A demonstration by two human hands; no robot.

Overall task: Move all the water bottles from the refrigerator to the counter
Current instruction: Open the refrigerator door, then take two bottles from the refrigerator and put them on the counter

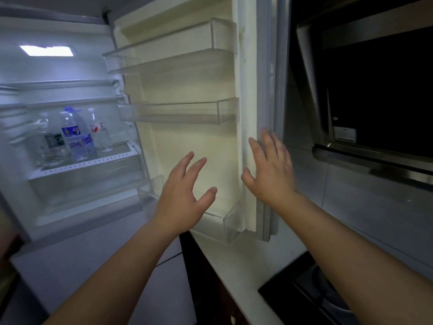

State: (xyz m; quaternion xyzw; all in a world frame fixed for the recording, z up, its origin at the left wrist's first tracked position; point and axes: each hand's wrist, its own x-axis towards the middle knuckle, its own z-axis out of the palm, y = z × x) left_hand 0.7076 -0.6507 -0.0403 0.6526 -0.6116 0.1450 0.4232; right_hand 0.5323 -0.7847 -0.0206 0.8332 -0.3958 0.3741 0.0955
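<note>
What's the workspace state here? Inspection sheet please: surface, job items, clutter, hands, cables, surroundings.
Surface: white counter right of the fridge, no bottles on it.
Job's things: clear plastic water bottles clustered upright on a lit shelf inside the open white refrigerator; exact count unclear.
Clutter: nothing seen; the clear door bins look empty.
Hands: left hand open, fingers spread, in front of the door; right hand open, flat at the edge of the cream-lined refrigerator door.
Cables: nothing seen.
Surroundings: black cooktop set in the counter; steel range hood above.
</note>
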